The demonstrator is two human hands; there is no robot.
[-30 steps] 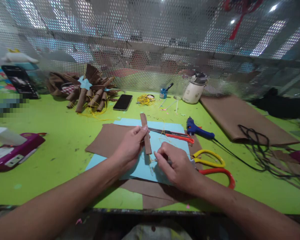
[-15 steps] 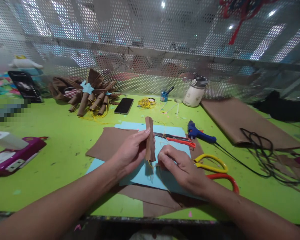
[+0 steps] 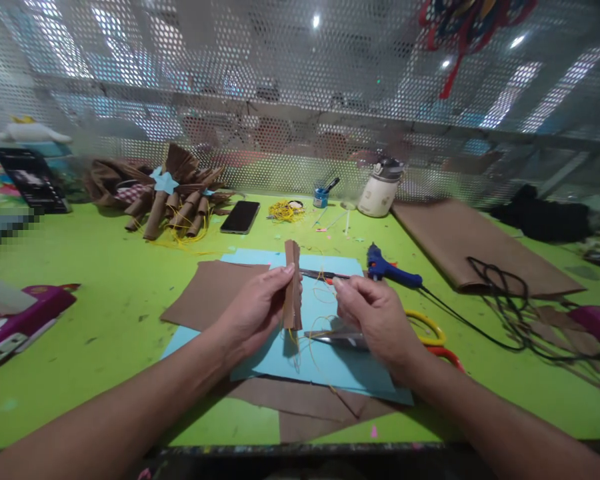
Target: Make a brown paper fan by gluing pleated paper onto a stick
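Observation:
My left hand grips a pleated strip of brown paper, held upright above light blue sheets. Thin yellow string hangs from the strip's lower end and loops to the right. Fingers pinched together, my right hand holds part of this string near its fingertips. Below that hand lie scissors with a yellow and a red handle, partly covered by it. Behind the strip, a dark, slim tool with some red on it rests on the blue paper.
A blue glue gun with a black cable lies right of the sheets. Farther back are a phone, a yellow string bundle, a bottle and brown paper bundles. Folded brown paper lies at right, a purple power strip at left.
My right hand has moved up and away from the pleated strip, uncovering the scissor blades. My left hand still holds the strip. The whole view has shifted slightly.

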